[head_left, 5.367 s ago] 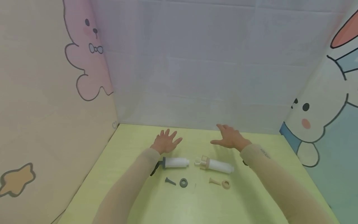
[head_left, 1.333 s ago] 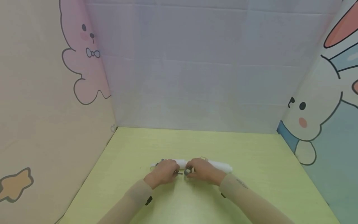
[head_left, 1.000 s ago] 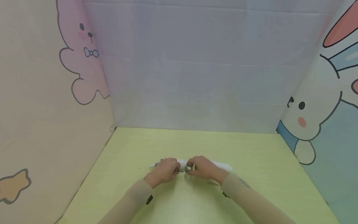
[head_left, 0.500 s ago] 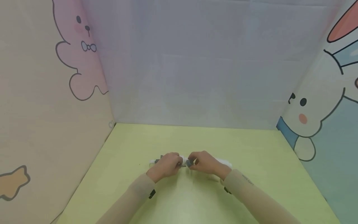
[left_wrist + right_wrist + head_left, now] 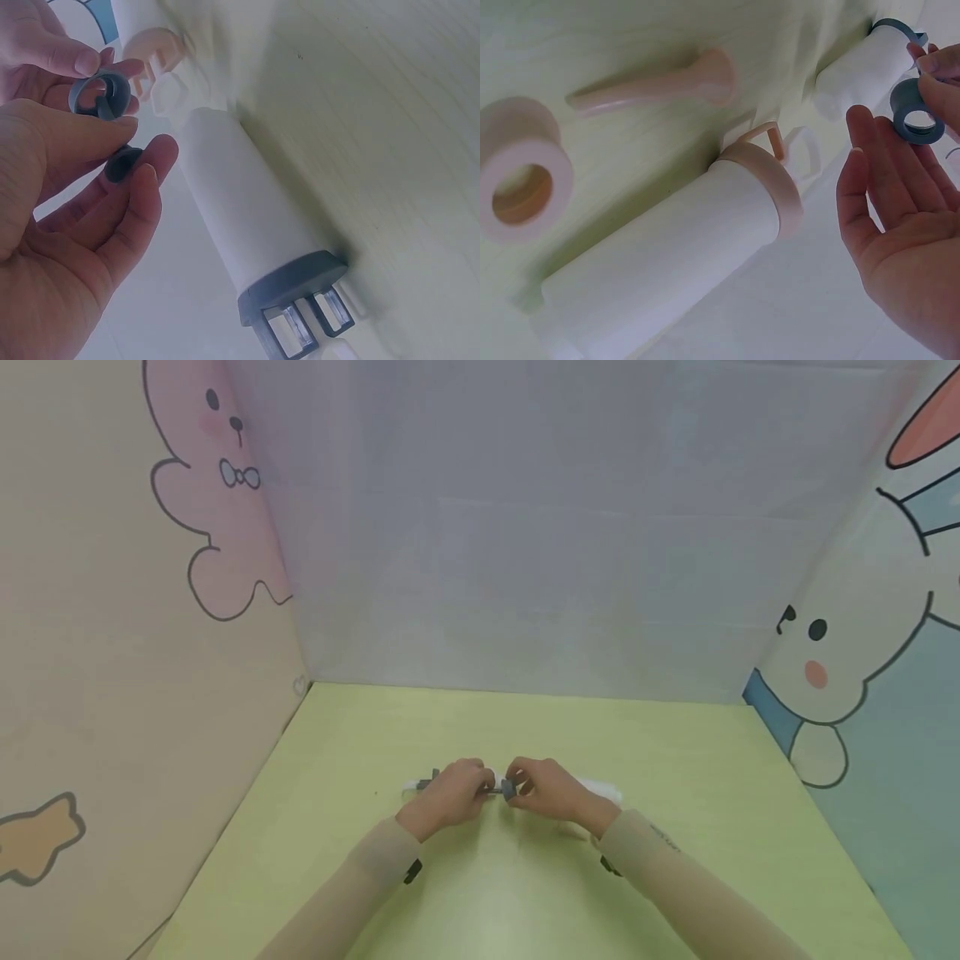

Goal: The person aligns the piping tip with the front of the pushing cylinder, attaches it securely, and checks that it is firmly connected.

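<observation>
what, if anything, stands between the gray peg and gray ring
Nothing visible: the gray peg in the left hand points at the gray ring in the right hand, its tip at or inside the opening.

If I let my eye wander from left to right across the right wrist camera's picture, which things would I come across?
Peach ring → peach peg → peach collar → far white tube → gray ring, held in the right hand.
</observation>
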Tool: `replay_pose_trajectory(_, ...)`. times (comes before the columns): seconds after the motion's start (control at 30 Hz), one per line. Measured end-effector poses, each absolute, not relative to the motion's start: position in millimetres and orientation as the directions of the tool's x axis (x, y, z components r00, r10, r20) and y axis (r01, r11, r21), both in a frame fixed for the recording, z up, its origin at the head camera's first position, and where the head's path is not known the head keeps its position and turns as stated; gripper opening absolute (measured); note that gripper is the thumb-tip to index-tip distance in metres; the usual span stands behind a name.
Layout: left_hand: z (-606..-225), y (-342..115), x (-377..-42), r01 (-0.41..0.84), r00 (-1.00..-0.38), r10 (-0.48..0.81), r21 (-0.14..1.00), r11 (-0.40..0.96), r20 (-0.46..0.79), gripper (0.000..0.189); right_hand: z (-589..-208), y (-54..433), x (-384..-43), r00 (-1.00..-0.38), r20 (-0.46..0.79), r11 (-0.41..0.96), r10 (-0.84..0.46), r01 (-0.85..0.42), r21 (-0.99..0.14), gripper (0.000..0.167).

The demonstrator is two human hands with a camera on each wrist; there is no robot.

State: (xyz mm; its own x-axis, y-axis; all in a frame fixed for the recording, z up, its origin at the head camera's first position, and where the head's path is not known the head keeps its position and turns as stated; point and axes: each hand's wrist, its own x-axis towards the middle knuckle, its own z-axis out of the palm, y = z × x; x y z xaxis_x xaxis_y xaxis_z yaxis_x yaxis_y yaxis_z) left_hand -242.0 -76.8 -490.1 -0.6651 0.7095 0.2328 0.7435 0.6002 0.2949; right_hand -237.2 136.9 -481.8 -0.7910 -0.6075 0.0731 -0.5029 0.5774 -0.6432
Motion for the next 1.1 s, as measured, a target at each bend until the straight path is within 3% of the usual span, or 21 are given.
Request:
replay_pose_trajectory(0.27,-489.0,-72.7,-240.7,0.737,-0.669,0.71,0.318,0.597,0.218,0.011,-484.1,134.8,-238.3,-0.81,0.055,0.596,-0.584,-0.474,-0.648,0.022)
replay_pose_trajectory(0.9,-490.4,-68.5,-242.9,0.707,-0.691,0.678,0.43,0.561,0.251,0.032,-482.7,133.8,-238.4,-0.832,0.083,0.571,-0.548,-0.445,-0.69,0.024)
replay_pose_trajectory(1.1,-488.4,-64.4,-243.3,0.707,-0.686,0.684,0.449,0.546,0.247,0.03,-483.3,130.8,-240.0,-0.834,0.1,0.56,-0.543,-0.449,-0.696,0.028)
